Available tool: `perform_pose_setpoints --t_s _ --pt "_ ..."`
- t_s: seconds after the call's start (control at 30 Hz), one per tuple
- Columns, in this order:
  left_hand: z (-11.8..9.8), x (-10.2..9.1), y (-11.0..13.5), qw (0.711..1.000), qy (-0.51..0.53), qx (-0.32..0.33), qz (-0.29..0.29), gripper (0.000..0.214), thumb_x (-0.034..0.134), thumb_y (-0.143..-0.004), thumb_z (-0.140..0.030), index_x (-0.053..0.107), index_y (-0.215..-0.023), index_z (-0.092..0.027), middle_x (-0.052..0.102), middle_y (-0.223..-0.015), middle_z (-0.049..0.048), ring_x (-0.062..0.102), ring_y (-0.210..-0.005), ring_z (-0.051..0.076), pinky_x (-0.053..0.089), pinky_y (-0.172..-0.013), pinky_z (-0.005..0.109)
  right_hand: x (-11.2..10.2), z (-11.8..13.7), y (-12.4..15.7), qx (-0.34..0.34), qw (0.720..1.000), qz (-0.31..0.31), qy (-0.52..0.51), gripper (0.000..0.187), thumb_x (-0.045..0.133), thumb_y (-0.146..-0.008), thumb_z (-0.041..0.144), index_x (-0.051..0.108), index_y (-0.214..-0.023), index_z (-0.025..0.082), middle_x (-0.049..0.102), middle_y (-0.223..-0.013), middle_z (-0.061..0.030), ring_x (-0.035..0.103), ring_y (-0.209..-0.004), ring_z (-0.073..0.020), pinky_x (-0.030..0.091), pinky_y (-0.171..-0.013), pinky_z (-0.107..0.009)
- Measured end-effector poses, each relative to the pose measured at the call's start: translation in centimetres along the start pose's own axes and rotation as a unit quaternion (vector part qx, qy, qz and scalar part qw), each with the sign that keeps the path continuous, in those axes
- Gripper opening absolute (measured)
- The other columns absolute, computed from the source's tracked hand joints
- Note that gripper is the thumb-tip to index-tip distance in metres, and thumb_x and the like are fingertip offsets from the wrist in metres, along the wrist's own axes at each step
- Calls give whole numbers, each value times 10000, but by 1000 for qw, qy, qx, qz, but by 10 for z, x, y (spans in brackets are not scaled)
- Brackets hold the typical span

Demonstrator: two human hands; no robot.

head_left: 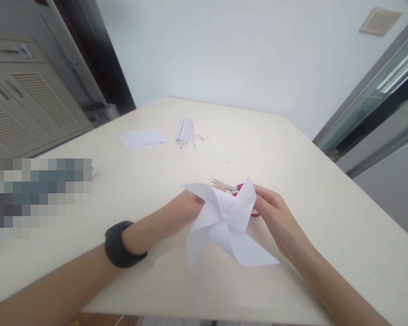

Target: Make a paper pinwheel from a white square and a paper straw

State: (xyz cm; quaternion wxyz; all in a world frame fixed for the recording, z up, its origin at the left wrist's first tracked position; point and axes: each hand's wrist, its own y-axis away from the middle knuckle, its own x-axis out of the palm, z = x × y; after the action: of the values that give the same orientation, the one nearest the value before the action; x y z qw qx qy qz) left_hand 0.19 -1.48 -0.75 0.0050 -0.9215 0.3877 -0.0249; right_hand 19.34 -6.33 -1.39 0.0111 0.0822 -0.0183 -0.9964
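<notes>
A white paper pinwheel (pixel 233 210) is held up above the near part of the table, its curled blades facing me. My left hand (pixel 187 206), with a black band on the wrist, reaches behind its left blades and grips it; most of those fingers are hidden by the paper. On the other side, my right hand (pixel 272 206) has its fingers closed at the upper right blade, the fingertips partly covered. Red-handled scissors (pixel 229 186) lie on the table behind the pinwheel, blades pointing left and handles partly hidden.
Farther back on the white table (pixel 149 280) lie a bundle of rolled white paper sticks (pixel 186 131) and a stack of white paper (pixel 143 137). Small bits (pixel 201 137) are scattered beside the sticks. A wall (pixel 217 54) stands behind. A blurred-out patch covers the left edge.
</notes>
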Motion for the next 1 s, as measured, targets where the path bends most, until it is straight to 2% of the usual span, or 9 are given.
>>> perform_pose_setpoints --t_s 0.1,0.23,0.33,0.47,0.6,0.73,0.83,1.0 --pt "-5 -2 0 1000 -21 0 15 152 594 -746 -181 525 -612 -199 527 -614 -5 485 -505 105 389 -420 219 1 1 0 7 1000 2 -5 228 488 -857 386 640 -866 215 568 -801 -9 490 -735 -147 367 -621 -254" --pt "-9 -3 0 999 -46 3 8 137 576 -741 -137 557 -620 -197 566 -647 1 524 -551 114 445 -495 228 2 5 2 -14 1000 -4 9 193 501 -864 365 607 -818 209 580 -807 4 502 -732 -134 373 -630 -247" --pt "-7 -4 -1 998 -59 -9 -2 125 574 -747 -133 578 -638 -196 588 -665 -4 558 -610 124 467 -552 229 2 7 5 -51 997 -47 25 140 483 -884 316 579 -852 219 599 -852 -1 532 -761 -139 396 -664 -258" --pt "-4 -7 -4 996 -81 -10 -23 67 587 -761 -184 644 -791 -201 649 -805 17 614 -761 165 490 -653 261 2 9 10 -119 986 -97 70 119 456 -906 281 568 -914 239 596 -910 -10 540 -817 -148 412 -701 -272" --pt "-2 -9 -7 993 -102 -26 -52 128 613 -745 -212 663 -862 -203 680 -879 24 630 -848 193 488 -717 273 4 9 12 -193 967 -98 138 95 486 -890 217 579 -873 221 581 -915 -14 517 -818 -139 404 -721 -271" --pt "5 -11 -9 994 -86 -49 -55 194 567 -775 -256 691 -916 -205 692 -977 35 614 -964 229 471 -797 298 7 6 11 -222 952 -84 194 79 517 -863 173 584 -860 215 568 -874 -9 491 -760 -135 404 -697 -272" --pt "11 -13 -9 994 -61 -80 -52 189 588 -757 -252 704 -892 -189 701 -934 36 623 -923 232 463 -799 299 9 3 9 -228 946 -80 214 85 535 -844 149 585 -865 214 565 -881 -9 493 -763 -136 407 -695 -272" --pt "12 -12 -8 995 -28 -87 -45 183 615 -733 -254 710 -876 -192 703 -880 27 629 -824 220 460 -780 310 9 3 7 -217 948 -62 227 127 563 -818 153 600 -913 227 547 -930 -14 496 -800 -141 403 -713 -268"
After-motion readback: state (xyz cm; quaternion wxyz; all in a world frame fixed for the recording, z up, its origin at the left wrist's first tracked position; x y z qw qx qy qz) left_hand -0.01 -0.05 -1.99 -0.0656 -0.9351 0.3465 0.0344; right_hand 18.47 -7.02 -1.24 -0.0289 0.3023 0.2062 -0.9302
